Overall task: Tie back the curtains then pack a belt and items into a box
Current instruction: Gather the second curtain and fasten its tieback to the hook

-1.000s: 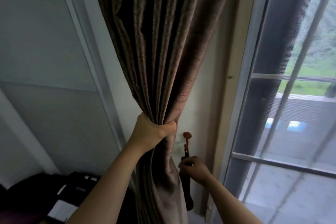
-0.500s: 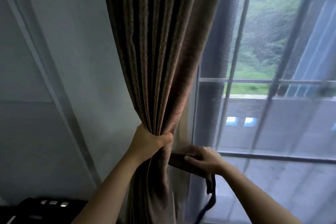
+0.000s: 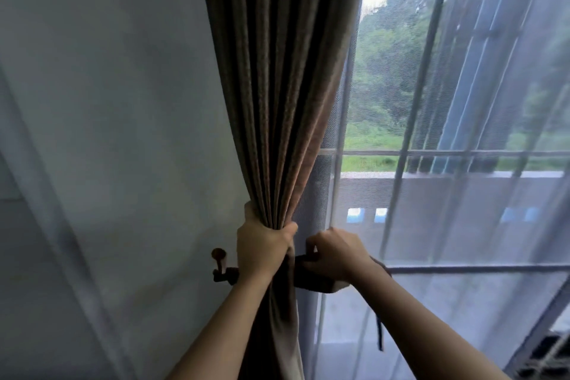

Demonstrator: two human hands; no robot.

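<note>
Detail of a curtain [image 3: 277, 102] held gathered beside a window [image 3: 431, 40]. The brown fabric hung in tight upright pleats between the pale wall [image 3: 108, 133] on the left and the glass on the right, narrowing downward to a waist.

At that waist the left hand [image 3: 262, 250] gripped it. The fingers and thumb were curled right round the bunch and clamped on the cloth, with the thumb lying over its right side. Below the grip the fabric fell loose between the two forearms.

The right hand [image 3: 336, 253] sat just beside the left, with a narrow gap between them. Its fingers were curled and pinched the tieback [image 3: 311, 282], a dark band that came out level from the curtain's right edge and ended under the palm.

A short length of the same band showed left of the left wrist, where it met a hook [image 3: 219, 262] fixed to the wall (a small stem with a round knob on top). The wrist and the fabric hid the stretch between, so it could not be told how the band passed the curtain.

A thin dark cord [image 3: 380, 333] dangled under the right forearm. A pale sheer [image 3: 462, 302] covered the window, with trees and a low parapet dimly visible through it.
</note>
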